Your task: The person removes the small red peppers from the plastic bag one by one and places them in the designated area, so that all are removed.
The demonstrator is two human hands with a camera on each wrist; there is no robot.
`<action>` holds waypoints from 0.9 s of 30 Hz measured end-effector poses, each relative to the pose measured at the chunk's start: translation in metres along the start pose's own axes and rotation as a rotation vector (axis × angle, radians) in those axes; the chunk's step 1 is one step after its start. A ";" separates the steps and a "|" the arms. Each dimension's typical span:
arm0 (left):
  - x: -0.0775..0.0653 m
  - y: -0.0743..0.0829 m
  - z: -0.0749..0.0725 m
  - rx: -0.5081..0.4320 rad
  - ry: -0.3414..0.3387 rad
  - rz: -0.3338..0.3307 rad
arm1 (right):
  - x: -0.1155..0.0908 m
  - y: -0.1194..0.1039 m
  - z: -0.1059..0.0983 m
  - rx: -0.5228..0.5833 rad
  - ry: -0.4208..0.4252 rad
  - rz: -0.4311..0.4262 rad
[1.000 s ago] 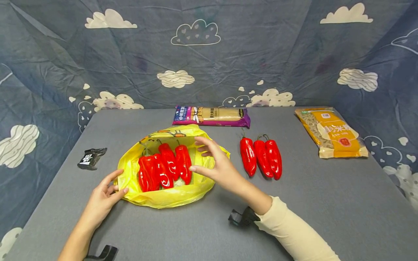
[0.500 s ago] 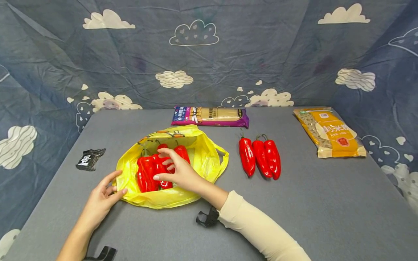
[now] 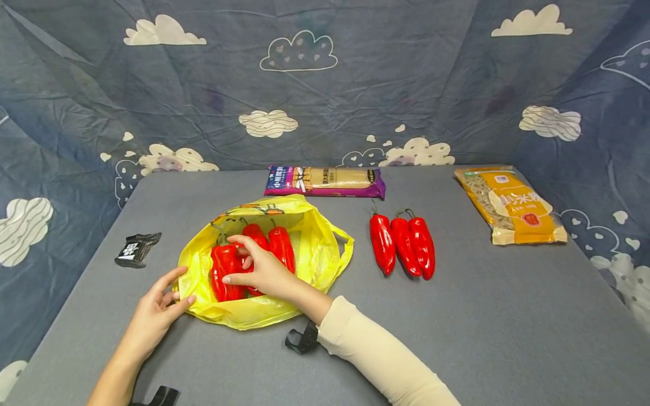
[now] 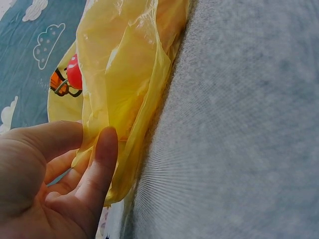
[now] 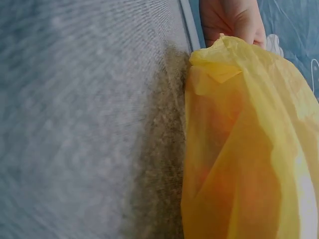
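A yellow plastic bag (image 3: 325,254) lies on its side at the left of the table, its mouth gaping toward me. Several glossy long red peppers (image 3: 282,248) are inside it. At the bag's left edge, my left hand (image 3: 154,316) pinches the plastic between thumb and fingers; the left wrist view shows this yellow film (image 4: 134,74) close up. My right hand (image 3: 266,274) reaches into the mouth, over the leftmost red pepper (image 3: 220,282), its thumb and fingers spread apart at the pepper. It hides parts of the middle peppers. In the right wrist view, the bag's side hides the right hand.
Right of the bag lie three more red peppers (image 3: 403,245). A purple pasta packet (image 3: 325,181) is at the back, an orange grain packet (image 3: 513,206) at the back right. A small black wrapped packet (image 3: 137,250) lies left. A patterned cloth (image 3: 355,90) hangs behind the table.
My right hand has moved left, from the bag's right side to over the leftmost pepper in the bag. The left hand keeps its hold on the bag's edge.
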State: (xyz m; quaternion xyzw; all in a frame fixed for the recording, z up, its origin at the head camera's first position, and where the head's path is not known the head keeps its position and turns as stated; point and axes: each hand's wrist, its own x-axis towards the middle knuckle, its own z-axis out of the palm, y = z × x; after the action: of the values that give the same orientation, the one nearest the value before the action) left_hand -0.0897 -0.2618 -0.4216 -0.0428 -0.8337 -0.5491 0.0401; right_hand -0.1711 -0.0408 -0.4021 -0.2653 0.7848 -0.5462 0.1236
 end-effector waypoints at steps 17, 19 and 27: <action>0.000 -0.003 0.000 -0.113 -0.009 0.040 | -0.024 -0.026 -0.020 0.224 0.028 -0.087; 0.000 -0.003 0.000 -0.108 -0.009 0.040 | -0.032 -0.038 -0.031 0.274 0.058 -0.112; 0.001 -0.003 0.000 -0.090 -0.014 0.033 | -0.061 -0.022 -0.089 0.212 0.250 -0.291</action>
State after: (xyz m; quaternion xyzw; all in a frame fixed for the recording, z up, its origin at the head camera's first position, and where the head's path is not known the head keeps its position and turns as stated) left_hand -0.0905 -0.2627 -0.4240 -0.0619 -0.8075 -0.5852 0.0414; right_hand -0.1578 0.0581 -0.3547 -0.2917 0.6857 -0.6663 -0.0276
